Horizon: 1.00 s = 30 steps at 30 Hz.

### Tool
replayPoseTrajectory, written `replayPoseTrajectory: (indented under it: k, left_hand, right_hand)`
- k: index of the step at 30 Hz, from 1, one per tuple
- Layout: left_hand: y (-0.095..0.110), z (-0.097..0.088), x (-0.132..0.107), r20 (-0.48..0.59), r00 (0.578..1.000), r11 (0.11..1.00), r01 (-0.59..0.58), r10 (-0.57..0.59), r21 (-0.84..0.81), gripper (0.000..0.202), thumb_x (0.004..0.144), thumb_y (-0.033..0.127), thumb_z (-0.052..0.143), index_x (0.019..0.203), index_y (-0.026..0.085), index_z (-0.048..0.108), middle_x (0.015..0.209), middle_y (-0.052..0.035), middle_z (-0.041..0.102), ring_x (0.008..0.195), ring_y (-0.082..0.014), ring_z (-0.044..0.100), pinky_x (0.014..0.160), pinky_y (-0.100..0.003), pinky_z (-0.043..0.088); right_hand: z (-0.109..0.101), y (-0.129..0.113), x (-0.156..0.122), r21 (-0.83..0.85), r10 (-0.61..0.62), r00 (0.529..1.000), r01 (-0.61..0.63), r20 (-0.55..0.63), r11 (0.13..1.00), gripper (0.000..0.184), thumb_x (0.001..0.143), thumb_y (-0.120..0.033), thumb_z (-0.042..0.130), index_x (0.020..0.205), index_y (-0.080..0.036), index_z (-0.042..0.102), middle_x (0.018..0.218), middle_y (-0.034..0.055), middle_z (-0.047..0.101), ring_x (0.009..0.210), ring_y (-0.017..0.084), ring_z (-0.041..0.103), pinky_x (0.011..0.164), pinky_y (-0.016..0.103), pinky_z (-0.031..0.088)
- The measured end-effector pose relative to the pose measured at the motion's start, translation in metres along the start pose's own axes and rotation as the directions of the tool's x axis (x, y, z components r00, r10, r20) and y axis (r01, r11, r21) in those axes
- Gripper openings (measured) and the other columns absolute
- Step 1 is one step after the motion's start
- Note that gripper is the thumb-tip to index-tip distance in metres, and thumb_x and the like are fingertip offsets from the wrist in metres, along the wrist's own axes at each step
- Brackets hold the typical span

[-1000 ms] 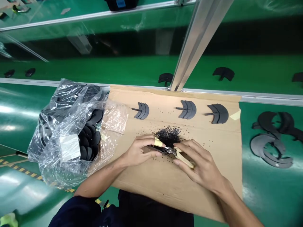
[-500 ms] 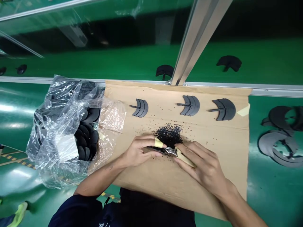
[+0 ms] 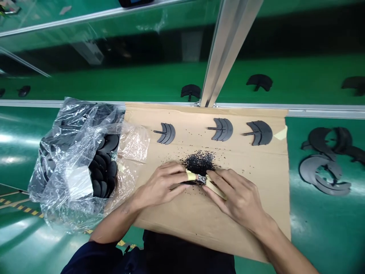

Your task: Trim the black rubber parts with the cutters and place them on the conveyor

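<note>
My left hand (image 3: 162,184) is closed around a thin black flat part (image 3: 186,183), its taped fingertip pressed on top. My right hand (image 3: 238,196) grips a small cutting tool (image 3: 209,183) with pale yellow handles, whose metal tip meets the part's edge. Both hands rest on a brown cardboard sheet (image 3: 256,179). A pile of black shavings (image 3: 199,162) lies just beyond my fingers. Three black fan-shaped parts (image 3: 165,133) (image 3: 221,129) (image 3: 259,133) lie in a row along the cardboard's far side.
A clear plastic bag (image 3: 82,160) full of black discs sits left of the cardboard. Black ring offcuts (image 3: 325,167) lie on the green bench at right. A slanted metal post (image 3: 225,49) rises behind, and more black parts (image 3: 259,82) ride the green conveyor.
My hands have drawn closer together, and the left hand now covers more of the black part. The camera view shifted slightly.
</note>
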<state>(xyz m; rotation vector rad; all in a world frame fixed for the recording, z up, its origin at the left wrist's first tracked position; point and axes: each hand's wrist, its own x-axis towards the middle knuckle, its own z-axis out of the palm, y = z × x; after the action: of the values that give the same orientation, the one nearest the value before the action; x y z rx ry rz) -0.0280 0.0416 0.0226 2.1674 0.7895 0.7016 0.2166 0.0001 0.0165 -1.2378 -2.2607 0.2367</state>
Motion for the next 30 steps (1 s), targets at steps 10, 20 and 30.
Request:
replayPoseTrajectory:
  k: [10,20,30]
  left_hand:
    - [-0.003,0.014,-0.006,-0.364,0.851,0.895,0.238,-0.379,-0.377,0.023,0.088,0.031,0.075,0.104,0.015,0.069,0.096,-0.006,0.075,0.085,-0.0145,0.071,0.074,-0.023,0.058]
    - [-0.004,0.028,-0.006,-0.205,0.965,0.956,0.104,-0.164,-0.276,0.02,0.09,0.021,0.071,0.109,0.018,0.074,0.102,-0.0102,0.073,0.099,-0.0195,0.068,0.085,-0.033,0.057]
    - [-0.004,0.029,-0.004,-0.194,0.974,0.949,0.056,-0.121,-0.309,0.021,0.092,0.027,0.07,0.107,0.015,0.076,0.088,-0.0092,0.076,0.077,-0.0159,0.069,0.071,-0.028,0.055]
  right_hand:
    - [-0.024,0.006,-0.004,0.398,0.113,0.981,-0.167,0.155,0.902,0.021,0.095,-0.027,0.062,0.113,-0.019,0.069,0.12,0.0135,0.068,0.106,0.024,0.07,0.085,0.036,0.061]
    - [-0.015,-0.013,-0.006,0.598,-0.044,0.998,0.003,0.053,0.801,0.028,0.092,-0.024,0.066,0.119,-0.018,0.064,0.127,0.0172,0.065,0.115,0.024,0.066,0.091,0.04,0.06]
    - [-0.012,0.013,-0.005,0.185,-0.009,0.999,0.016,-0.039,0.983,0.031,0.091,-0.022,0.068,0.12,-0.017,0.061,0.099,0.0121,0.07,0.088,0.024,0.069,0.071,0.038,0.059]
